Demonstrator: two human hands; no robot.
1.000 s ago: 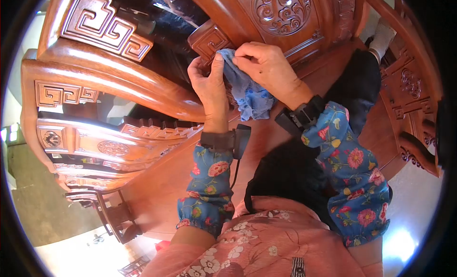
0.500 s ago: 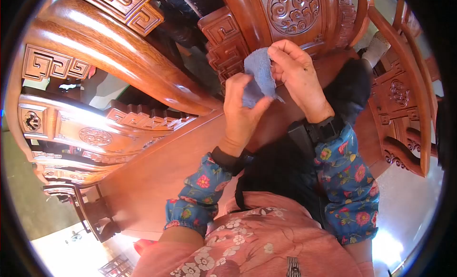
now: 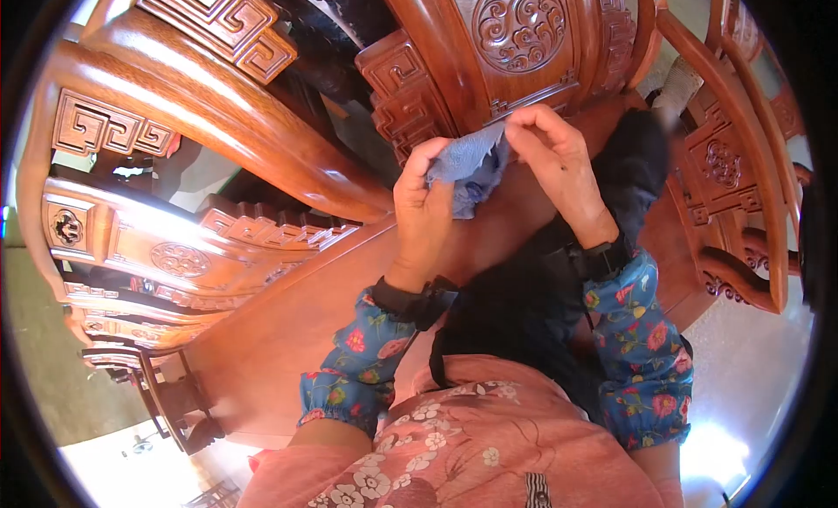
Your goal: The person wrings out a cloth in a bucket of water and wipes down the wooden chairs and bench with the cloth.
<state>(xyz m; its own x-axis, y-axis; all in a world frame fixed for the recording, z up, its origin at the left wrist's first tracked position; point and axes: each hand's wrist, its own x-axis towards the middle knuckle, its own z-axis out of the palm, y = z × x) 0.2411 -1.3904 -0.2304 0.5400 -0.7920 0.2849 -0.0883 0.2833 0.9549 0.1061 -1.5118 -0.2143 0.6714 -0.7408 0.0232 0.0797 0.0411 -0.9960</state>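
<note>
A small blue cloth (image 3: 471, 163) with a towel-like weave hangs between my two hands, its lower part bunched and folded. My left hand (image 3: 419, 198) grips the cloth's left side between thumb and fingers. On the other side, my right hand (image 3: 559, 163) pinches the upper right corner, so the top edge is drawn out toward it. Both hands are above the reddish-brown wooden seat (image 3: 297, 307), in front of a carved chair back. The part of the cloth inside my left grip is hidden.
A carved wooden back panel (image 3: 519, 28) rises just beyond the hands. A thick polished rail (image 3: 236, 115) runs along the left, with a curved armrest (image 3: 742, 115) at the right. My black-trousered leg (image 3: 524, 298) lies across the seat.
The cloth has turned from upright and cupped to stretched sideways, with its lower part crumpled. My left fingers have closed more on it, and my right hand has shifted slightly down.
</note>
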